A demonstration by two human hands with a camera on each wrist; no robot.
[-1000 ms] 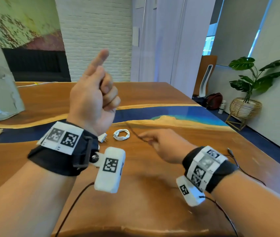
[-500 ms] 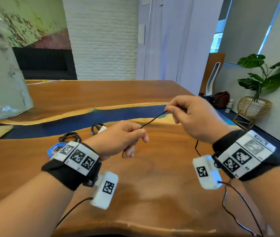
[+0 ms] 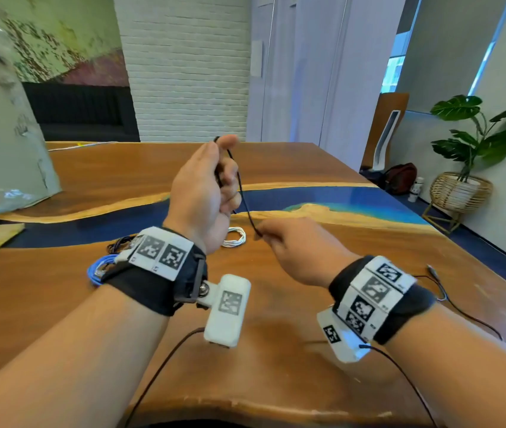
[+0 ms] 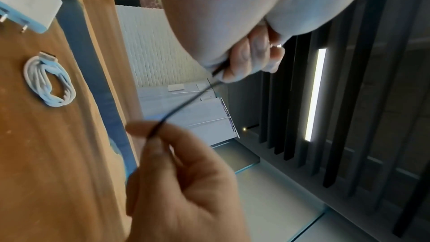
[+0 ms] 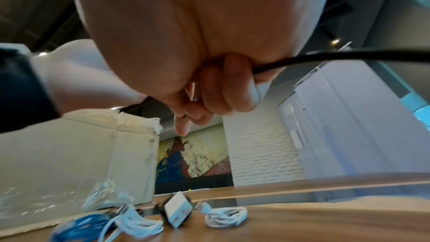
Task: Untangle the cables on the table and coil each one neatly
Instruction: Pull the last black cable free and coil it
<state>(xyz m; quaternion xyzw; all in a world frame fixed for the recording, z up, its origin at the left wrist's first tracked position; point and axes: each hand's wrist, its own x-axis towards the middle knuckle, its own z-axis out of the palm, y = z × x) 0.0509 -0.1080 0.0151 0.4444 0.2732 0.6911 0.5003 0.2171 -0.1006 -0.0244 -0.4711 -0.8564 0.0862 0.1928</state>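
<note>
A thin black cable runs taut from my raised left hand down to my right hand. The left hand stands upright above the wooden table, and the cable passes over its thumb and curled fingers. My right hand, lower and to the right, pinches the cable between thumb and forefinger. In the left wrist view the black cable stretches between the left fingers and the right hand. In the right wrist view the right fingers curl round the black cable. Its loose end lies at the right.
A coiled white cable lies behind the hands, near a white charger. A blue cable and a dark cable lie behind my left wrist. A plastic-wrapped box stands at the far left. The table's right edge is close.
My left hand has risen and turned upright with the cable over its fingers. My right hand has dropped from chest height toward the table, still pinching the cable.
</note>
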